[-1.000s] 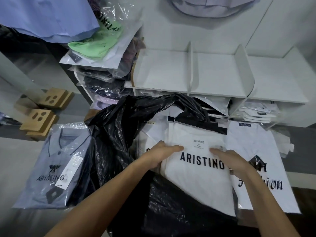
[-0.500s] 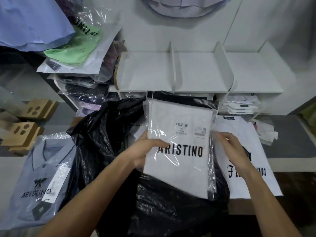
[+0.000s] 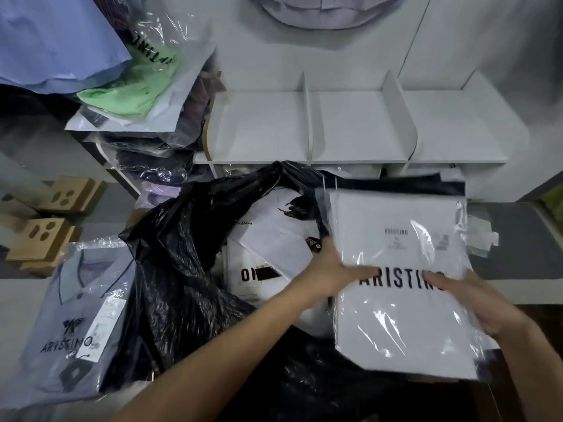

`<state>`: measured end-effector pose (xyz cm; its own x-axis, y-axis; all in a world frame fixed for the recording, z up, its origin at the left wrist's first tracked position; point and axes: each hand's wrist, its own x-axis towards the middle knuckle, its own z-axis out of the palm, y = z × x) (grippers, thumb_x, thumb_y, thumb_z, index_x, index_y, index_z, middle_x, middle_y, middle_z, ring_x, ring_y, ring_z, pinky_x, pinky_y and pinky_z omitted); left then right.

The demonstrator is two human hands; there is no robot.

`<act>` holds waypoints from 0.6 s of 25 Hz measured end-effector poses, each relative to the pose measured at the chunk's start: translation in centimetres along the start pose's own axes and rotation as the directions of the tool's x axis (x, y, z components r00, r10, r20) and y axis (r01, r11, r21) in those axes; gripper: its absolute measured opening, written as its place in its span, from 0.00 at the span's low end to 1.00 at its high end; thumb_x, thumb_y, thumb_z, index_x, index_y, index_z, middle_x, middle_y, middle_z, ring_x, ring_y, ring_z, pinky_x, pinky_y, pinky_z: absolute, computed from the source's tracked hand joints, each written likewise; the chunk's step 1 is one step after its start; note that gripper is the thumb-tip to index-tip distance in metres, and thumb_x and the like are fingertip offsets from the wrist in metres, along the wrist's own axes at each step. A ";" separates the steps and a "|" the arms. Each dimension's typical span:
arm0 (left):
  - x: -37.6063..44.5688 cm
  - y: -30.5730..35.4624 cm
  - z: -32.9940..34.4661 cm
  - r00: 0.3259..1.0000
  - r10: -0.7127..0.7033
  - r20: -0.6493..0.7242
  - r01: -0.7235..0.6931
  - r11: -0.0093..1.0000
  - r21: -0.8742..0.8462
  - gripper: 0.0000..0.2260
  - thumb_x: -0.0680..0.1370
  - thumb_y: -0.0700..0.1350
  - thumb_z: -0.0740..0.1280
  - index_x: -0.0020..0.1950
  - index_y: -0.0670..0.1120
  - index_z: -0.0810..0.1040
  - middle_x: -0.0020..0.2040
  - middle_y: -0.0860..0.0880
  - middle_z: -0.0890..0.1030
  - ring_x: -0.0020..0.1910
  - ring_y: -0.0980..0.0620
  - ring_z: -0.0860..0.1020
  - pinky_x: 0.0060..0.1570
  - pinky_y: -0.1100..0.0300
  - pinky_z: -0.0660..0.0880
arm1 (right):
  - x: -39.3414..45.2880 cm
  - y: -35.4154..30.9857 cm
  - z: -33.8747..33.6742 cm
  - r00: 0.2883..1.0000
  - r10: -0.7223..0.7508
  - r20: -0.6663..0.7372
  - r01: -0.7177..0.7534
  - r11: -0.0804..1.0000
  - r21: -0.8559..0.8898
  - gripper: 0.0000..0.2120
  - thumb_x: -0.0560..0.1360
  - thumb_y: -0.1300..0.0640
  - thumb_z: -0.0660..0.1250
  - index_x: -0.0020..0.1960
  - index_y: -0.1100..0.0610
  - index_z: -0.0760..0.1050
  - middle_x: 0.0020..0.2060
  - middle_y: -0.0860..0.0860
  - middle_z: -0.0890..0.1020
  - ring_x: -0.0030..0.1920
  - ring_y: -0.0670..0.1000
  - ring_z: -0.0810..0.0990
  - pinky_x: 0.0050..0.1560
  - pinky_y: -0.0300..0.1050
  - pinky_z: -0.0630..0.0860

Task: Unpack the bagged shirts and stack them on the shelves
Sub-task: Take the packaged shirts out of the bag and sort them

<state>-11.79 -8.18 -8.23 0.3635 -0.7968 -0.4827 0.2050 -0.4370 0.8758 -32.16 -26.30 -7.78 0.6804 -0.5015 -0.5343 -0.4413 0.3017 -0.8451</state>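
Item: white bagged shirt (image 3: pixel 396 269), clear wrap, "ARISTINO" in black across the front, held flat in front of you, to the right of the black plastic bag (image 3: pixel 182 269) and below the front edge of the white shelf unit (image 3: pixel 359 129); your left hand (image 3: pixel 338 269) grips its left edge, thumb on top over the lettering; your right hand (image 3: pixel 475 303) holds its right side, fingers laid across the wrap; more white folded shirts (image 3: pixel 268 254) lie in the mouth of the black bag; a grey-blue bagged polo (image 3: pixel 73 324) lies flat at far left; a green bagged shirt (image 3: pixel 134 92) tops the pile at upper left.
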 end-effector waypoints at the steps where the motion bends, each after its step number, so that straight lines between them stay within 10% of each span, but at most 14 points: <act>1: -0.1 -0.7 0.2 0.997 -0.064 0.050 0.056 0.987 0.152 0.23 0.72 0.52 0.79 0.63 0.51 0.75 0.55 0.52 0.84 0.51 0.54 0.84 0.54 0.56 0.82 | 0.0 1.4 -0.4 0.997 0.075 0.005 -0.074 0.995 -0.072 0.41 0.55 0.40 0.86 0.64 0.55 0.81 0.56 0.56 0.87 0.56 0.57 0.87 0.61 0.58 0.81; 4: 0.2 -1.6 -2.1 0.979 -0.194 0.057 0.136 0.840 0.525 0.09 0.78 0.48 0.68 0.50 0.43 0.81 0.44 0.46 0.85 0.39 0.51 0.84 0.43 0.56 0.84 | 0.1 4.1 -0.3 0.989 0.140 -0.037 -0.145 0.969 -0.200 0.43 0.59 0.38 0.85 0.69 0.49 0.77 0.57 0.48 0.87 0.58 0.53 0.86 0.66 0.62 0.77; 8: 1.7 -1.4 -7.4 0.991 -0.076 0.113 -0.080 0.349 0.934 0.23 0.75 0.43 0.69 0.71 0.48 0.75 0.64 0.45 0.77 0.64 0.44 0.76 0.61 0.51 0.76 | 1.3 3.8 0.2 0.947 0.054 -0.316 -0.152 0.943 -0.296 0.49 0.55 0.42 0.86 0.72 0.51 0.70 0.57 0.46 0.83 0.57 0.50 0.83 0.59 0.53 0.78; 11: 2.8 -2.7 -8.7 0.956 -0.132 0.263 -0.265 0.007 0.964 0.40 0.70 0.49 0.74 0.79 0.56 0.61 0.70 0.45 0.68 0.67 0.41 0.69 0.64 0.47 0.70 | 2.2 3.0 1.0 0.925 -0.058 -0.374 -0.152 0.849 -0.506 0.62 0.56 0.39 0.86 0.81 0.44 0.55 0.73 0.52 0.65 0.74 0.58 0.66 0.73 0.61 0.67; 15: 4.0 -3.5 -8.1 0.940 -0.091 0.328 -0.340 -0.253 0.906 0.34 0.77 0.44 0.67 0.81 0.54 0.58 0.69 0.44 0.73 0.59 0.39 0.78 0.49 0.51 0.74 | 2.4 2.8 4.0 0.978 -0.056 -0.199 -0.093 0.739 -0.667 0.58 0.55 0.28 0.80 0.78 0.30 0.53 0.78 0.41 0.48 0.80 0.52 0.43 0.79 0.64 0.54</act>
<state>-3.71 -6.43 -13.24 0.0250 -0.8464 -0.5320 -0.9986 0.0038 -0.0531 -29.42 -23.41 -11.54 0.5741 -0.6689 -0.4722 -0.7798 -0.2709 -0.5644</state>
